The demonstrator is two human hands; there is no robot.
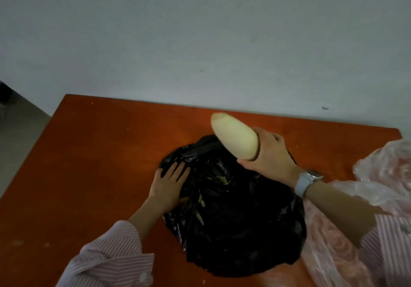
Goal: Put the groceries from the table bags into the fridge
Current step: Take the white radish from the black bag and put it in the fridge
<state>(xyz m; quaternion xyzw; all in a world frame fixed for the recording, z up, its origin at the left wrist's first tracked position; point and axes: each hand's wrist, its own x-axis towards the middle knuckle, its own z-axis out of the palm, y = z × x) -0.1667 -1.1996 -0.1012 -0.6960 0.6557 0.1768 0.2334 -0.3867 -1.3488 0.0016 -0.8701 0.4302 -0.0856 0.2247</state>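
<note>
Groceries are sitting in two bags on the reddish-orange wooden table, which is standing against a pale grey wall. We are gripping a pale yellow, oblong, smooth-skinned vegetable with our right hand, fingers curling round its lower end, holding it tilted in the air above the crumpled black plastic bag. We are pressing our left hand flat, fingers straight and spread, on the bag's left side. A translucent pinkish plastic bag is lying just beside the black one, at the right edge. We are wearing a light-strapped wristwatch and pink-striped sleeves.
</note>
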